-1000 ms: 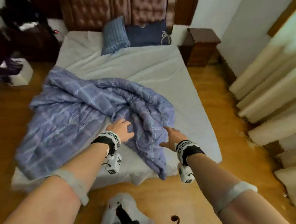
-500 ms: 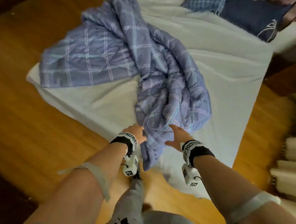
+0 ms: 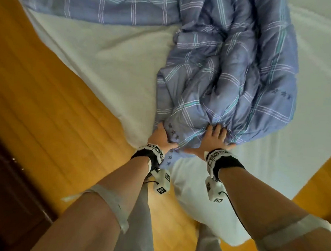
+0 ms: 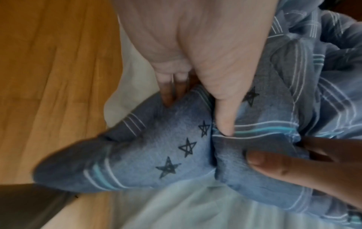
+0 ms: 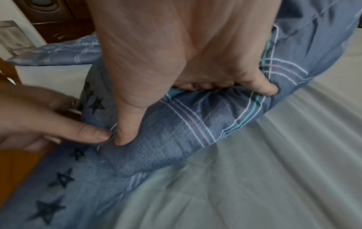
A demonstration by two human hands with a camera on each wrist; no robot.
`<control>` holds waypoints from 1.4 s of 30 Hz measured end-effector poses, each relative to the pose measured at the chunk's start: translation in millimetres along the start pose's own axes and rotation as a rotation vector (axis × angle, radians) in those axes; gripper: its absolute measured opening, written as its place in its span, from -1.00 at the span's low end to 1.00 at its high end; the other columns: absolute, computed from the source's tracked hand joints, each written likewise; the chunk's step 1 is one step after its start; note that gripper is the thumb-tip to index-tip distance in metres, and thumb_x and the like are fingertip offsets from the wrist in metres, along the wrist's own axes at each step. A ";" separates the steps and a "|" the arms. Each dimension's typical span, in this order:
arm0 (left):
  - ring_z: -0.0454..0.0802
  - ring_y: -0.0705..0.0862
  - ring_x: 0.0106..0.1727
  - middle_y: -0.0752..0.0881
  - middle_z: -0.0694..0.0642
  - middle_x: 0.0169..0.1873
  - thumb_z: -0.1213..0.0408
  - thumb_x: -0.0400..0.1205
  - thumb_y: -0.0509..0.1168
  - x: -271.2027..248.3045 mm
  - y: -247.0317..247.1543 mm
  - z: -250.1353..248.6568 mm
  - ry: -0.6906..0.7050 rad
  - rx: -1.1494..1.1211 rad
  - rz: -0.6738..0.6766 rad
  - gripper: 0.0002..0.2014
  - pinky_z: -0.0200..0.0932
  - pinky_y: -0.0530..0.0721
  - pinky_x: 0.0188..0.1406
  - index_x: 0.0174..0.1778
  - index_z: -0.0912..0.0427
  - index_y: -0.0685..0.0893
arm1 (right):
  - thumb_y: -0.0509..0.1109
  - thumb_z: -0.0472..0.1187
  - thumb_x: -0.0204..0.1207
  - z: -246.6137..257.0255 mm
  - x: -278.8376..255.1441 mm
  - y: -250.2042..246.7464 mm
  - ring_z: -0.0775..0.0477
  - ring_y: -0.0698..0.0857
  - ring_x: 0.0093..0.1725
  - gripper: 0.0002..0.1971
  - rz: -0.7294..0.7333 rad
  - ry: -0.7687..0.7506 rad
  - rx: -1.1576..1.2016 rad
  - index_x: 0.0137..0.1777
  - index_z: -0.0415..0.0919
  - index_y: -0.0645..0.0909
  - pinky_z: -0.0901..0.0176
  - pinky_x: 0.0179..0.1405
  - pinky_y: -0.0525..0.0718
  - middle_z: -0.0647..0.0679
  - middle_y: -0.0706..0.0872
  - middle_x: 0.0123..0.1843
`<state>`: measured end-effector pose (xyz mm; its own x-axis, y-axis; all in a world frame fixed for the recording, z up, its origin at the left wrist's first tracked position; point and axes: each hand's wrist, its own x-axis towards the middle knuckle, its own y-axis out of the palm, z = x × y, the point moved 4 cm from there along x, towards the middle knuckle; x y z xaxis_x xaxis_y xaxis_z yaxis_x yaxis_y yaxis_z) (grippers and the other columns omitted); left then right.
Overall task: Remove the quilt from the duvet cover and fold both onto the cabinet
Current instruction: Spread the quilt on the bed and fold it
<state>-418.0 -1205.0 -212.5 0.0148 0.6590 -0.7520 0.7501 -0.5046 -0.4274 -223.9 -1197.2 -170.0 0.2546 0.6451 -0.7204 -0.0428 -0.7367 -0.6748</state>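
A blue checked duvet cover with small dark stars near its edge lies crumpled on the white bed, the quilt hidden inside it. At the near corner of the bed both hands hold its bunched end. My left hand pinches the starred edge between thumb and fingers. My right hand grips a thick roll of the cover, fingers curled over it and thumb pressed in beside the left thumb.
Orange wooden floor runs along the bed's left side and near corner. Dark wooden furniture stands at the lower left. My grey trouser legs are below, against the bed corner. The cabinet is out of view.
I have leaned in closer to the bed corner. Both hands went from reaching toward the cover's end to gripping it.
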 end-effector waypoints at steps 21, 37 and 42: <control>0.23 0.59 0.39 0.57 0.19 0.41 0.23 0.41 0.49 -338.9 75.6 -288.3 0.266 0.070 -0.371 -0.05 0.05 0.57 0.36 0.69 0.08 0.14 | 0.16 -0.33 0.65 -371.6 -174.2 -236.5 -0.39 0.72 0.18 -0.67 -0.546 -0.194 0.212 0.38 -0.23 0.51 -0.14 0.08 0.66 -0.31 0.72 0.19; 0.25 0.62 0.33 0.59 0.21 0.38 0.12 0.50 0.45 -395.6 136.1 -349.2 -0.129 0.437 -0.473 -0.17 0.09 0.63 0.29 0.66 -0.02 0.19 | 0.19 -0.30 0.62 -499.4 -168.6 -294.2 -0.47 0.74 0.09 -0.77 -0.620 -0.458 0.318 0.21 -0.34 0.54 -0.15 -0.01 0.66 -0.41 0.75 0.10; 0.24 0.23 0.64 0.16 0.15 0.65 -0.15 0.29 0.63 -390.6 207.4 -444.5 -0.075 0.429 -0.575 0.25 0.32 0.34 0.53 0.72 -0.08 -0.09 | 0.19 -0.27 0.67 -536.1 -161.4 -330.7 -0.42 0.73 0.10 -0.79 -0.622 -0.647 0.120 0.23 -0.34 0.49 -0.10 -0.04 0.64 -0.39 0.74 0.09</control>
<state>25.7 -1319.1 215.7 -0.3613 0.8540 -0.3744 0.2994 -0.2740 -0.9139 267.1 -1166.3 255.2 -0.3262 0.9342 -0.1444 -0.1886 -0.2140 -0.9584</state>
